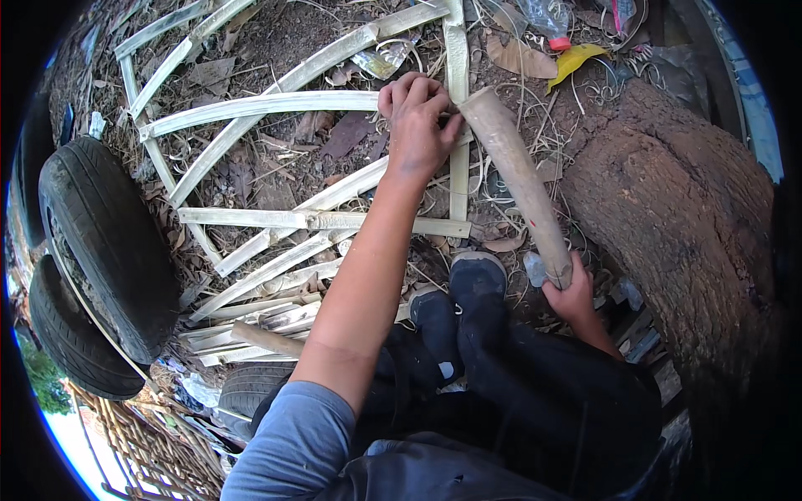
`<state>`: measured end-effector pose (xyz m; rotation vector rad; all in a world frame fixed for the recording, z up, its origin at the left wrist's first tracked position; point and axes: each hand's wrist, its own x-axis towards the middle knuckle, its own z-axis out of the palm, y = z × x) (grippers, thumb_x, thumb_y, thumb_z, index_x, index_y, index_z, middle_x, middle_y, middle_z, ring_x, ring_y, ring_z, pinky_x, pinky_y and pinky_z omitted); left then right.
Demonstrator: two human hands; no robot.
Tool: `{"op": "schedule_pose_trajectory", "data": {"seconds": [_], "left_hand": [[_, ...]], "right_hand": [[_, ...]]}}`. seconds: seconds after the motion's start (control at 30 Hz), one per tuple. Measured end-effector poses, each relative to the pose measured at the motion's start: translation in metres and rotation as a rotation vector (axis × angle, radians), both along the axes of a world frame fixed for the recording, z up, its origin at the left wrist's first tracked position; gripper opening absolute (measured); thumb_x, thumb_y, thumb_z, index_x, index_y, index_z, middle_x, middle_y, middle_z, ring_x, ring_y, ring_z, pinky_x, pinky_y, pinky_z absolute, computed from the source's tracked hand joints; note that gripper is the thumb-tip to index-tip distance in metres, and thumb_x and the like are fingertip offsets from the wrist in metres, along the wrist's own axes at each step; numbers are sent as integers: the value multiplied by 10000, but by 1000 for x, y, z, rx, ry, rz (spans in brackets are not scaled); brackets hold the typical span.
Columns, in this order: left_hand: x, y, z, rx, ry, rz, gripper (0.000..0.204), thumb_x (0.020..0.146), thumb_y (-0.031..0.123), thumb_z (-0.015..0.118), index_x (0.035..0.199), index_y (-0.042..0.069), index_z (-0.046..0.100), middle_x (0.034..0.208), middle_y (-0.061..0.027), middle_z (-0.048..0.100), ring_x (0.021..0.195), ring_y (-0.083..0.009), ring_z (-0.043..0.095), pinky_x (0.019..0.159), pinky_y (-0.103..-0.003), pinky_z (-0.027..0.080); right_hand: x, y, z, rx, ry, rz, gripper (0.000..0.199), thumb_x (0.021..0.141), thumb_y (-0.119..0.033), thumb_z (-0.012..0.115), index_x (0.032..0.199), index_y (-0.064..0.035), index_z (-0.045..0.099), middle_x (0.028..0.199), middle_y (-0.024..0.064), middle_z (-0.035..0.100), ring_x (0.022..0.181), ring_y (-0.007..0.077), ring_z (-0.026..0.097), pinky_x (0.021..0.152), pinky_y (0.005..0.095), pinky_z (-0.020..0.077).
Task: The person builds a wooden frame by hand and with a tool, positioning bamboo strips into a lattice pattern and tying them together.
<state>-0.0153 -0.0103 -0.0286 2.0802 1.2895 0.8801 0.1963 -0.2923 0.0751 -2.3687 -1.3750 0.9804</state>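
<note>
while right hand (573,292) grips club (520,171), left hand (418,125) curls at slat edge (359,101), hold unclear.

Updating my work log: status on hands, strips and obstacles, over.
Left hand at one end of a pale strip. Right hand gripping a thick wooden stick. Large trunk close at right.

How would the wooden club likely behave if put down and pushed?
Probably rolls: the club has rounded sides. Likely stiff, since it looks thick and nearly straight. Possibly hefty too, being much thicker than the slats.
</note>
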Motion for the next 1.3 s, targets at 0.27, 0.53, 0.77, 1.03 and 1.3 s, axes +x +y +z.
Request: {"op": "schedule_pose_trajectory", "data": {"seconds": [0.27,0.53,0.77,1.03,1.3], "left_hand": [[-3,0,0,-8,1,4,207,608,128,812,748,66,673,996,-46,597,1136,-260,493,1000,-438,283],[-4,1,-3,-13,-12,-4,194,618,129,805,765,83,687,991,-36,601,1129,-251,500,1003,-428,285],[-3,1,-2,-36,-60,-12,183,629,129,796,787,124,705,961,-25,614,1126,-245,514,1007,-425,286],[-6,1,-1,-46,-40,5,160,636,119,803,755,92,699,965,-32,623,1140,-253,513,1015,-427,286],[-6,1,-6,-15,-30,3,207,629,148,820,799,111,708,995,-13,646,1170,-251,527,1012,-422,291]], "right_hand": [[-1,-4,1,-27,-22,-29,435,666,-158,704,1024,8,523,840,270,636,855,482,642,717,485,519],[-1,6,2,-140,39,-78,476,660,-161,715,1065,19,541,896,282,639,857,470,639,725,486,515],[7,-15,-4,-16,17,-6,486,655,-168,722,1052,34,529,848,272,640,839,472,643,710,490,514],[1,0,7,-6,66,-7,422,664,-111,705,1032,-5,528,835,205,652,824,403,685,713,424,528],[1,-1,8,31,67,-65,491,662,-176,720,1072,4,518,840,247,652,849,457,656,713,484,527]]}}
